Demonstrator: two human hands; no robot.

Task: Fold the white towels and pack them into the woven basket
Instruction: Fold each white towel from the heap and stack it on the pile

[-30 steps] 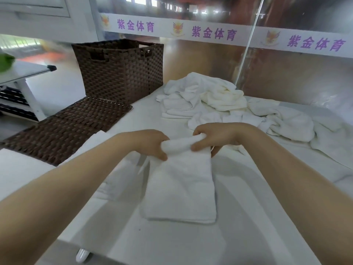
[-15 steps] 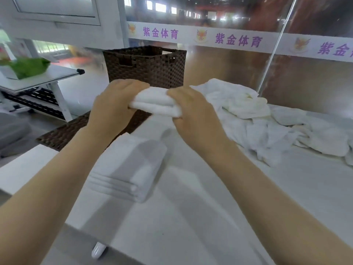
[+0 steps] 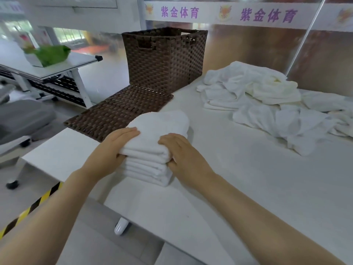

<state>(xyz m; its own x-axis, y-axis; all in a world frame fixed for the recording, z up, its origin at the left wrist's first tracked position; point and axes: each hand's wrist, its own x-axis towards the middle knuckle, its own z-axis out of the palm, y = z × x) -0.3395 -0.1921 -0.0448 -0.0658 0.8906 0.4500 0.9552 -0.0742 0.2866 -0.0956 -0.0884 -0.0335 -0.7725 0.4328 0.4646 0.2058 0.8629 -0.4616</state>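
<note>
With our left hand (image 3: 114, 150) and right hand (image 3: 183, 153) gripping its ends, we had just set the folded towel (image 3: 158, 131) atop the stack (image 3: 147, 169) on the counter (image 3: 238, 178) — the woven basket (image 3: 164, 60) behind stood unpacked, a heap (image 3: 267, 96) still unfolded.

Both hands, left (image 3: 112, 150) and right (image 3: 183, 153), forward, fingers curled, thumbs tucked under

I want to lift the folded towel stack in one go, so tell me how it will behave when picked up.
The folded towel stack is soft cloth, so it will probably sag if lifted only at the ends. Its layers lie loose and could slide apart. The left hand and right hand already bracket its near end; supporting it underneath seems safer.
</note>
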